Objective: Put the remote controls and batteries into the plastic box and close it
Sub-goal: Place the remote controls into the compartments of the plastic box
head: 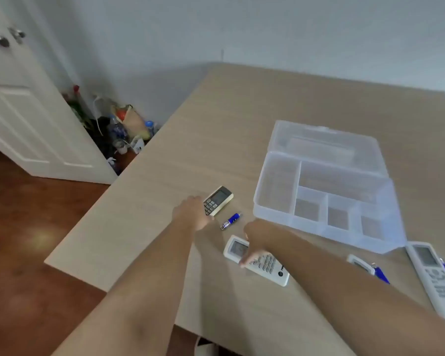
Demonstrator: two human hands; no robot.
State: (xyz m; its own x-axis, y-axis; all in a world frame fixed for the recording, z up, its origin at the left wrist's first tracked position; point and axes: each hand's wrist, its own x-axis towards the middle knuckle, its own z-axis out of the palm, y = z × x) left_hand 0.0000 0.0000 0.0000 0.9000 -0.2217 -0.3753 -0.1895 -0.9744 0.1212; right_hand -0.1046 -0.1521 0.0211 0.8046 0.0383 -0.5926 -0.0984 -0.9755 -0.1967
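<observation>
R hand [257, 235] clamped on white remote [258, 260], L hand [193, 213] on grey remote [218, 200], grip unclear; box [326, 191] open.

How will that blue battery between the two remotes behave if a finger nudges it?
The blue battery is a small cylinder lying on its side on the smooth table, so it will probably roll. It looks rigid, likely light, and perhaps slippery to pinch.

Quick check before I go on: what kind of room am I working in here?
Most likely a room in a home, perhaps a bedroom or study. A white panelled door with crystal knobs, a wood floor, household clutter in the corner, and a plain light wooden table point that way.
</observation>
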